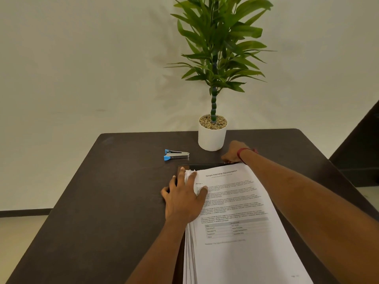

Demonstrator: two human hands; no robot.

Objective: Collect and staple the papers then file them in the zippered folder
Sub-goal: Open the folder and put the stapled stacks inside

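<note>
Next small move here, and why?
Probably move the right hand from the far edge of the dark folder to the blue and silver stapler. The left hand lies flat on the top-left corner of the white printed paper stack, where sheet edges look ruffled and no staple shows; the stapler lies free, apart from the stack.

The papers [242, 232] are covering most of the folder [206, 166] and running off the bottom edge; their small print is blurring
</note>
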